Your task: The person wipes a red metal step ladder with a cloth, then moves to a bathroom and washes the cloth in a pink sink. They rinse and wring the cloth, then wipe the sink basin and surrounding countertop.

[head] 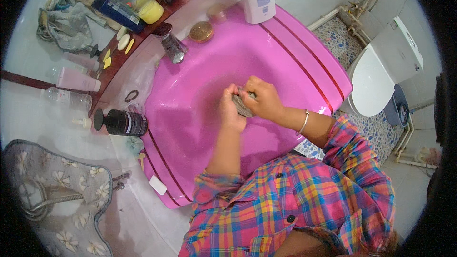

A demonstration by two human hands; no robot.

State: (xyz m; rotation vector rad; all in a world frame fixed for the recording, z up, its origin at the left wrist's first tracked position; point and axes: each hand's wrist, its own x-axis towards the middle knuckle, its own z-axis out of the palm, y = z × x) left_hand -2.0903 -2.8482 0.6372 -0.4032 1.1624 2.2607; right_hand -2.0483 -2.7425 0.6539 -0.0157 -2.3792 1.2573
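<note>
Above the bowl of a pink washbasin (221, 51), both hands grip one bunched grey-brown cloth (243, 105). My left hand (231, 109) clasps it from the left. My right hand (263, 96), with a silver bangle at the wrist, is closed around its upper right part. Fingers hide much of the cloth. The faucet (170, 44) rises from the basin's back edge, beyond the hands. To its right sits a round gold-brown lid or tin (201, 31).
A dark pump bottle (126, 122) and a white bar (157, 185) are at the basin's left side. A large white bottle (259, 0) stands on its back right corner. Toiletries line the dark red shelf (123, 51). A toilet (373, 82) is at right, a patterned mat (68, 203) at left.
</note>
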